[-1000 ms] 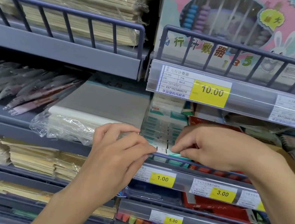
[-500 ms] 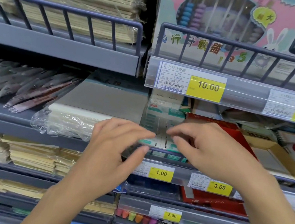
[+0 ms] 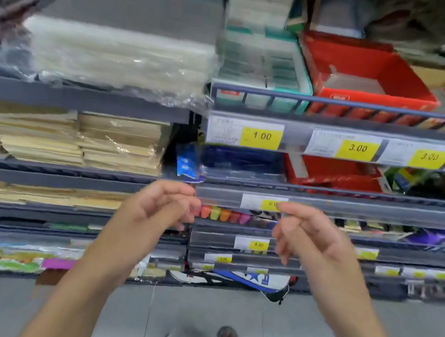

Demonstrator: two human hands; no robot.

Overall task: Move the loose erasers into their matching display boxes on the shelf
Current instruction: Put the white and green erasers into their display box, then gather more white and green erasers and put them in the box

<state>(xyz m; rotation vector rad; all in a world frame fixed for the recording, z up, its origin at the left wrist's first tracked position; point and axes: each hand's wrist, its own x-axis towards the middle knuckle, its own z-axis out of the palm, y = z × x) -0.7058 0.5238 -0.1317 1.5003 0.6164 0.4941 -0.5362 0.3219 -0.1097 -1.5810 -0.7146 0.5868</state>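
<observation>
1. Both hands hang in front of the lower shelves with nothing in them: the left hand [image 3: 160,208] and the right hand [image 3: 307,236] each have loosely curled fingers, palms turned partly toward each other, well below the eraser row.
2. Just behind them runs a price rail and a row of small coloured items [image 3: 225,215]; motion blur makes it hard to tell what these are.
3. Higher up sits the green-and-white eraser box [image 3: 264,60], packed in tidy rows behind the shelf rail [image 3: 345,104], above the 1.00 price tag [image 3: 261,135]. Beside it on the right stands the red display box [image 3: 366,72], which looks nearly empty.
4. To the left lies a wrapped paper stack [image 3: 118,43], with bundles of yellowed paper [image 3: 72,139] on the shelf below.
5. The step in hand seems to be finding the next loose eraser. Doing it well means scanning the lower shelves and floor for strays, checking each wrapper colour against the box fronts before lifting, then laying it flat in line with the rows, not dropping it on top.
6. Compared with half a second ago, both hands have left the green-and-white box, where fingertips were at the front row, and dropped low; the view has tilted down, so the upper shelf with the 10.00 tag is gone and the floor now shows.
</observation>
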